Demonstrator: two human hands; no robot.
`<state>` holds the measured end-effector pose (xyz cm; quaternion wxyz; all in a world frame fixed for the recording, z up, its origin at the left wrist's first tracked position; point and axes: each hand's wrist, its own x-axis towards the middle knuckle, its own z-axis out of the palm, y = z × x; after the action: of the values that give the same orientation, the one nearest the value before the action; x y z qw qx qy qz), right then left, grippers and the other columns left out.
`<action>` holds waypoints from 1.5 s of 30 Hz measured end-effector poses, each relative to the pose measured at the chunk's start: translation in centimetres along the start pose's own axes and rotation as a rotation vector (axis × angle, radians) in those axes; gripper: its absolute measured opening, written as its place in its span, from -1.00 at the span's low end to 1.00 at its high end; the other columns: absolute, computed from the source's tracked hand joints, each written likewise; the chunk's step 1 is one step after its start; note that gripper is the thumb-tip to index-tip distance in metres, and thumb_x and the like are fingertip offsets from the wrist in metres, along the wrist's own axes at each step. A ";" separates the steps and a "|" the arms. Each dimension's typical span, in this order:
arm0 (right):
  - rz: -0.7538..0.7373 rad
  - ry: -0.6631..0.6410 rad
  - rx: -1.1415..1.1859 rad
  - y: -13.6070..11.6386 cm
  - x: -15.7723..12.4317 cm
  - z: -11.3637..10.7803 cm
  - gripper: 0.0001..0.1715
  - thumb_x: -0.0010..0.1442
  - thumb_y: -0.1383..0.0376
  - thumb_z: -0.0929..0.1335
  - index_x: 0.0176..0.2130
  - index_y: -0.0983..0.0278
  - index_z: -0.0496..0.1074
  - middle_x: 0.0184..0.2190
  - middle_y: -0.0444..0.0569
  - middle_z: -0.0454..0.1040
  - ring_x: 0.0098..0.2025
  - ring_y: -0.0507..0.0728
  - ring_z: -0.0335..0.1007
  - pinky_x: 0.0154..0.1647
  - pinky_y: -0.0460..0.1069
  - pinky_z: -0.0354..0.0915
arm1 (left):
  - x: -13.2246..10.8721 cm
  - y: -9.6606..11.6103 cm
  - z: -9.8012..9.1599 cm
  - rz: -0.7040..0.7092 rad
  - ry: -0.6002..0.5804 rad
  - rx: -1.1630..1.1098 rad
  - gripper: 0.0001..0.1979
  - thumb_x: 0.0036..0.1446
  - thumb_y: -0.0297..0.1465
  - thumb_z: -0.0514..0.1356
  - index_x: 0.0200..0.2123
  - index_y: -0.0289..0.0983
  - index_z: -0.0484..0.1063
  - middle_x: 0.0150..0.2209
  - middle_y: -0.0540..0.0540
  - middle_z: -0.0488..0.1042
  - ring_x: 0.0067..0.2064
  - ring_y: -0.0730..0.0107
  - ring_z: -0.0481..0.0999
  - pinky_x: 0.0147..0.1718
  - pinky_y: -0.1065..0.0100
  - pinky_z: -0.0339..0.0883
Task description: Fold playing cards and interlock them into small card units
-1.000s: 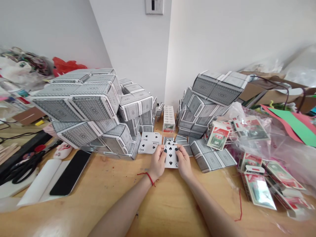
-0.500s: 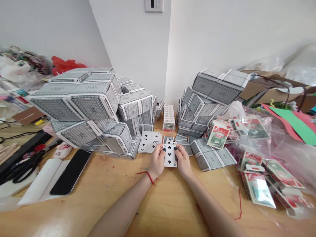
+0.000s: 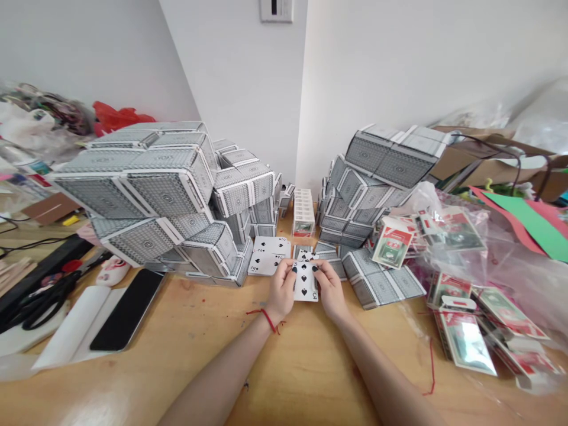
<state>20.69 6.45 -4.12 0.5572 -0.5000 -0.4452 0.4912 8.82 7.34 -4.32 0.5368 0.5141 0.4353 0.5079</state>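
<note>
Between my two hands is a three of spades playing card, face toward me. My left hand pinches its left edge, thumb on the face. At the opposite edge, my right hand pinches it the same way. Another spade card shows just behind its top edge; whether it is held too I cannot tell. To the left of my hands, face-up twos of spades lie on the table. Grey-backed card blocks lie partly hidden behind my right hand.
Tall stacks of card-covered boxes rise at left and right. A row of card packs stands between them. Opened card boxes and plastic wrap lie at right. A phone and scissors are at left.
The three of spades has tilted slightly between my fingers, and its top corner number is now more covered. Both hands stay in nearly the same place.
</note>
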 end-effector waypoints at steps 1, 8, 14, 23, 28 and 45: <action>0.005 -0.005 0.012 0.0 0.0 0.0 -0.90 0.03 0.30 0.22 -0.39 0.25 0.29 -0.56 -0.20 0.23 -0.54 0.00 0.07 -0.53 -0.12 0.07 | 0.0 0.0 0.0 -0.010 0.004 -0.009 -0.86 0.04 -0.40 -0.01 -0.30 -0.27 0.25 -0.44 0.03 0.35 -0.44 0.52 0.31 -0.48 0.50 0.17; 0.007 -0.019 0.089 0.2 0.0 -0.1 -0.92 0.02 0.29 0.24 -0.42 0.25 0.30 -0.57 -0.21 0.24 -0.57 -0.02 0.06 -0.55 -0.12 0.04 | 0.6 0.1 -0.1 -0.092 0.020 -0.075 -0.91 -0.03 -0.40 0.03 -0.42 -0.28 0.27 -0.58 0.10 0.22 -0.57 0.58 0.18 -0.60 0.52 0.07; 0.029 -0.014 0.138 0.7 0.0 -0.1 -0.92 -0.04 0.30 0.27 -0.43 0.25 0.31 -0.58 -0.20 0.22 -0.58 -0.02 0.05 -0.57 -0.12 0.02 | 0.7 0.1 -0.3 -0.041 0.066 -0.013 -0.90 -0.10 -0.48 0.00 -0.49 -0.28 0.29 -0.56 0.07 0.27 -0.54 0.57 0.21 -0.58 0.52 0.09; 0.228 -0.122 0.432 0.0 0.2 0.3 -0.80 -0.04 0.20 0.22 -0.46 0.27 0.34 -0.57 -0.14 0.31 -0.53 0.05 0.21 -0.52 -0.08 0.12 | 0.3 0.4 -0.4 0.070 0.063 0.071 -0.88 -0.13 -0.51 -0.03 -0.58 -0.28 0.27 -0.58 0.05 0.27 -0.54 0.54 0.22 -0.56 0.50 0.09; 0.459 -0.167 0.381 1.2 0.1 0.1 -0.75 -0.07 0.15 0.33 -0.56 0.28 0.27 -0.75 -0.23 0.15 -0.72 -0.03 0.03 -0.69 -0.10 -0.01 | 0.2 0.8 -0.3 0.087 0.015 0.063 -0.86 -0.15 -0.51 -0.03 -0.60 -0.28 0.28 -0.56 0.03 0.29 -0.52 0.53 0.24 -0.52 0.49 0.12; -0.036 -0.137 -0.134 1.3 0.6 -0.7 -0.64 0.06 0.07 0.26 -0.50 0.30 0.35 -0.62 -0.14 0.26 -0.56 0.01 0.09 -0.54 -0.11 0.05 | 0.4 1.1 -0.7 0.074 -0.113 0.025 -0.72 0.00 -0.37 0.07 -0.18 -0.30 0.37 -0.19 -0.13 0.42 -0.14 0.29 0.37 -0.16 0.33 0.22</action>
<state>21.36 6.98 -5.44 0.4994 -0.4935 -0.5232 0.4831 8.03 7.78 -3.23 0.5347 0.5645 0.3915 0.4922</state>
